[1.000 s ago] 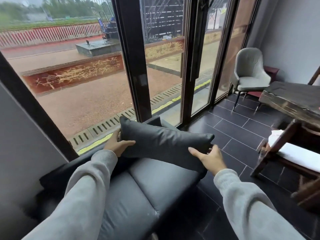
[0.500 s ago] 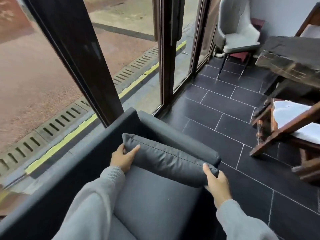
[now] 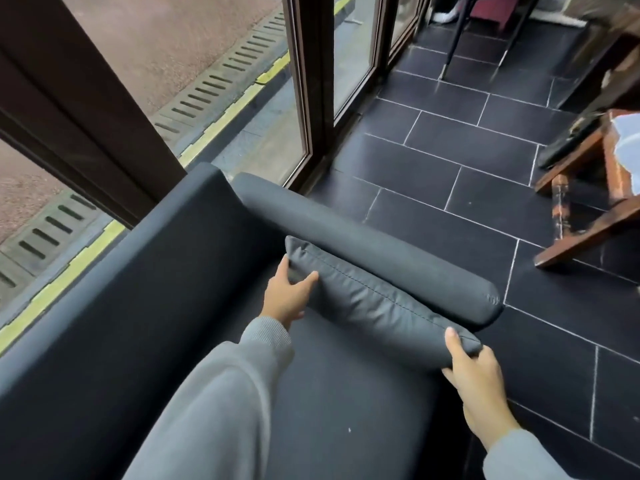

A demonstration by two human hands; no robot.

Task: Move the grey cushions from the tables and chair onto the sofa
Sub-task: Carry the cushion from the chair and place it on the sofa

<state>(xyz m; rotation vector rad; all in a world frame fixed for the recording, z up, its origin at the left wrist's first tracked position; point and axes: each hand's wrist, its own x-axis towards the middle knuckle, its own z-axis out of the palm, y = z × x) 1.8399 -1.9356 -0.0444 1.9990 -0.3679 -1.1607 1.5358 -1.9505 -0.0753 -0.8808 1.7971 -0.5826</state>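
A dark grey cushion [image 3: 374, 303] stands on edge on the seat of the dark grey sofa [image 3: 329, 410], leaning along the sofa's rounded armrest [image 3: 363, 247]. My left hand [image 3: 285, 296] grips the cushion's far end, fingers behind it and thumb in front. My right hand [image 3: 474, 379] holds its near end at the sofa's front corner. Grey sleeves cover both arms.
The sofa back [image 3: 104, 289] runs along a glass wall with dark frames [image 3: 311, 81]. Black floor tiles [image 3: 450, 161] stretch to the right. A wooden chair base [image 3: 585, 209] stands at the right edge, and thin chair legs [image 3: 453, 39] show at the top.
The cushion has come down from the air onto the sofa seat, against the armrest. My view has tilted downward and closer; both hands kept their hold on the cushion's ends.
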